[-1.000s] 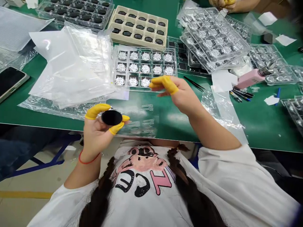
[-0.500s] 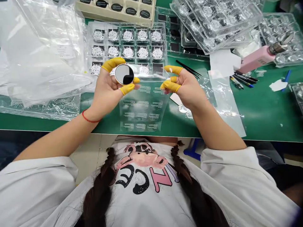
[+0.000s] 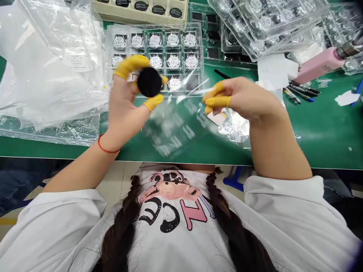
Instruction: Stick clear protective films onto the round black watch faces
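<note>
My left hand (image 3: pixel 126 90), with yellow finger cots on its fingertips, is closed around the edge of a round black disc (image 3: pixel 149 82), held above the table with its dark face toward me. To the right, my right hand (image 3: pixel 229 99), also in yellow finger cots, pinches a clear film sheet with rows of small white print (image 3: pixel 176 130). The sheet hangs slanted and is smeared by motion. Behind both hands lies a clear plastic tray (image 3: pixel 154 49) of round silver parts with printed markings, partly hidden by my left hand.
A beige box (image 3: pixel 141 17) of black oval pieces stands at the back. Stacked clear trays (image 3: pixel 269 26) fill the back right, near a pink device (image 3: pixel 317 68) and several pens (image 3: pixel 303 90). Clear plastic bags (image 3: pixel 56 83) cover the left. Crumpled film (image 3: pixel 234 126) lies by my right hand.
My right hand has moved right and turned, and the clear film sheet has swung from upright to slanted. The disc in my left hand has tipped, so its bright reflection is gone.
</note>
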Tool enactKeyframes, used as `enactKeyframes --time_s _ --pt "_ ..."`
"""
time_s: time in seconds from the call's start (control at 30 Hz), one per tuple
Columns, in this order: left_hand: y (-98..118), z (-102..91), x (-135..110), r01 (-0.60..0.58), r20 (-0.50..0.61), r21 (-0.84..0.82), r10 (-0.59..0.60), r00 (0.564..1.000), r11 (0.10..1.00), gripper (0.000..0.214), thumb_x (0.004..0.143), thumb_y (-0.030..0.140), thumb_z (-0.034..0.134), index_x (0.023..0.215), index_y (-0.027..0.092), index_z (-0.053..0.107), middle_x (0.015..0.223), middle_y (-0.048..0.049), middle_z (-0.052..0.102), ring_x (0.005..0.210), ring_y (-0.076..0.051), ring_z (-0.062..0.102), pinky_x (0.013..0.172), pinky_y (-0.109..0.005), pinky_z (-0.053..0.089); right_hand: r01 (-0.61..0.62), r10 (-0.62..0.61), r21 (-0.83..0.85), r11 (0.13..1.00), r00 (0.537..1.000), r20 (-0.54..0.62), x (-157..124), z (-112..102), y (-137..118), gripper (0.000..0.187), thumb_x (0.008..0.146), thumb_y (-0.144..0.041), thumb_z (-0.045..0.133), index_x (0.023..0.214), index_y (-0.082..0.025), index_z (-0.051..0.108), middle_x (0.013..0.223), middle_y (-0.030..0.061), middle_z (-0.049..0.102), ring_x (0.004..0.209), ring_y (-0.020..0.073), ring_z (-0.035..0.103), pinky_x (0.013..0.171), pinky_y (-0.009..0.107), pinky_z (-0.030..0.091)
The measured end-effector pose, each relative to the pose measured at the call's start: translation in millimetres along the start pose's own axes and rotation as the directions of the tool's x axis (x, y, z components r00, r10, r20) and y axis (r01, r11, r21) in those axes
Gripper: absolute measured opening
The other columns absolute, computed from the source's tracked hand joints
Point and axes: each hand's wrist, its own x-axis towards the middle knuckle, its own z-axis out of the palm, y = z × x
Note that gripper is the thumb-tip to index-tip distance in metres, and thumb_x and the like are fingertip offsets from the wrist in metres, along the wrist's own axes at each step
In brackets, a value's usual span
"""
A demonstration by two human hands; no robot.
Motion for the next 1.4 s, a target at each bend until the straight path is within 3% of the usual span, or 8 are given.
enactKeyframes --time_s 0.13,0.43,0.6,0.7,0.8,0.93,1.1,1.4 --pt "2 -3.1 -36 0.022 -0.214 -0.081 -0.039 0.976 0.996 0.063 0.077 0.016 0.087 0.124 0.026 0.045 0.14 -0.0024 0.065 0.12 -0.022 0.073 0.086 -0.026 0.066 0.155 -0.025 0.348 0.925 0.937 -0.349 -26 26 13 0.007 0.081 -0.022 0.075 0.08 -0.021 0.068 0.071 -0.0032 0.076 0.052 0.0061 0.066 0.051 0.019 0.05" --pt "-37 2.2 -25 0.357 -0.051 -0.239 -0.379 0.924 0.903 0.065 0.076 0.022 0.084 0.127 0.021 0.044 0.13 -0.0039 0.073 0.104 -0.02 0.079 0.081 -0.026 0.065 -0.174 0.323 0.768 0.616 0.945 -0.046 -71 130 77 0.026 0.079 -0.034 0.08 0.096 -0.024 0.063 0.105 0.0016 0.081 0.099 0.0168 0.078 0.088 0.03 0.064" --pt "-85 -19.5 1 -0.118 0.073 -0.031 0.12 0.99 0.993 0.068 0.073 0.032 0.089 0.124 0.023 0.045 0.11 0.0028 0.069 0.109 -0.019 0.076 0.094 -0.035 0.064 -0.478 0.308 0.295 0.827 0.825 0.473 -100 117 67 0.029 0.087 -0.044 0.073 0.101 -0.019 0.071 0.107 0.0077 0.08 0.092 0.0168 0.077 0.08 0.028 0.063" --pt "-101 -30.2 11 -0.477 0.282 0.03 0.45 0.847 0.878 0.065 0.086 0.04 0.078 0.137 0.031 0.04 0.128 -0.0008 0.056 0.111 -0.02 0.075 0.082 -0.032 0.068 -0.108 0.194 -0.166 0.98 0.68 0.707 -108 84 34 0.025 0.09 -0.042 0.07 0.096 -0.019 0.078 0.093 0.0031 0.08 0.077 0.0135 0.073 0.069 0.025 0.058" --pt "-86 -26.7 19 -0.593 0.434 0.103 0.5 0.749 0.799 0.057 0.095 0.034 0.065 0.144 0.032 0.035 0.138 -0.0008 0.043 0.116 -0.021 0.073 0.089 -0.036 0.067 0.274 -0.183 -0.312 0.91 0.939 0.291 -92 51 -1 0.016 0.094 -0.037 0.068 0.097 -0.024 0.078 0.096 -0.0024 0.079 0.084 0.0126 0.073 0.077 0.026 0.059" --pt "-66 -4.1 24 -0.639 0.426 0.142 0.536 0.729 0.756 0.06 0.092 0.036 0.064 0.142 0.029 0.032 0.138 -0.0012 0.039 0.113 -0.023 0.075 0.077 -0.036 0.065 0.499 -0.592 -0.608 0.618 0.804 0.059 -34 17 -12 0.048 0.09 -0.052 0.072 0.13 -0.027 0.065 0.139 -0.0041 0.065 0.138 0.0175 0.057 0.121 0.027 0.042" --pt "-91 0.7 26 -0.688 0.272 0.006 0.661 0.7 0.726 0.073 0.086 0.044 0.074 0.145 0.027 0.035 0.138 -0.0041 0.039 0.105 -0.022 0.077 0.077 -0.034 0.066 0.524 -0.499 -0.423 0.739 0.848 0.179 9 8 28 0.083 0.083 -0.055 0.079 0.148 -0.012 0.051 0.154 0.0135 0.053 0.147 0.0225 0.049 0.125 0.034 0.043" --pt "-34 -18.1 -9 -0.13 0.212 0.175 0.092 0.973 0.976 0.045 0.096 0.028 0.071 0.135 0.032 0.048 0.142 0.0031 0.042 0.108 -0.015 0.077 0.102 -0.048 0.064 0.086 -0.087 0.045 0.995 0.996 0.009 -8 37 40 0.05 0.082 -0.044 0.083 0.125 -0.025 0.066 0.093 0.0023 0.079 0.098 0.0234 0.077 0.098 0.044 0.062"
